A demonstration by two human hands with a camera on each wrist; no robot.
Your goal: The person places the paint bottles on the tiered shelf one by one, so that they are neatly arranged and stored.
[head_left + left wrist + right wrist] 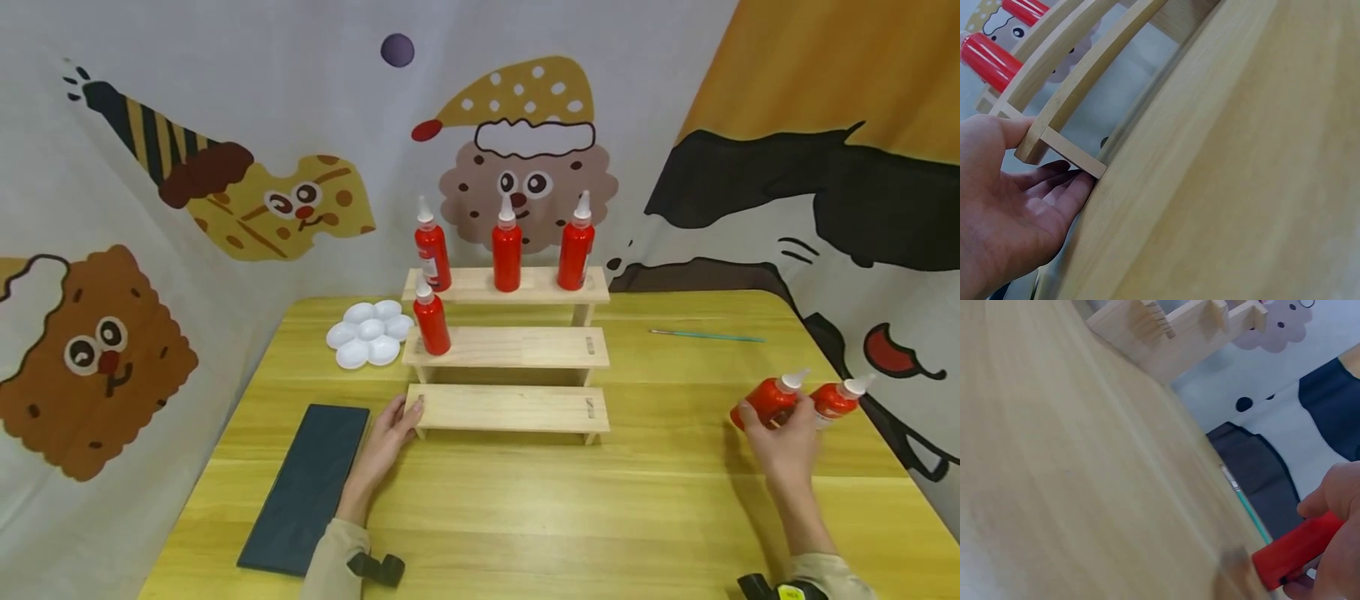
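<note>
A three-step wooden rack (510, 408) stands on the table. My left hand (392, 433) holds the left end of its lowest step. In the left wrist view, that hand's thumb lies against the board's end (1032, 147) and its fingers sit beside the leg below. Over at the right, my right hand (785, 446) grips a red squeeze bottle (767, 403) with a white nozzle, tilted to the right. The bottle (1297, 547) shows its base end in the right wrist view. Just beyond it is another red bottle (834, 402), partly hidden by the hand.
Three red bottles (507, 258) stand along the top step, and one bottle (432, 323) is at the left of the middle step. A white flower-shaped palette (370, 331), a dark rectangular board (307, 487) and a thin teal brush (708, 336) lie on the table. A printed curtain (300, 67) hangs behind.
</note>
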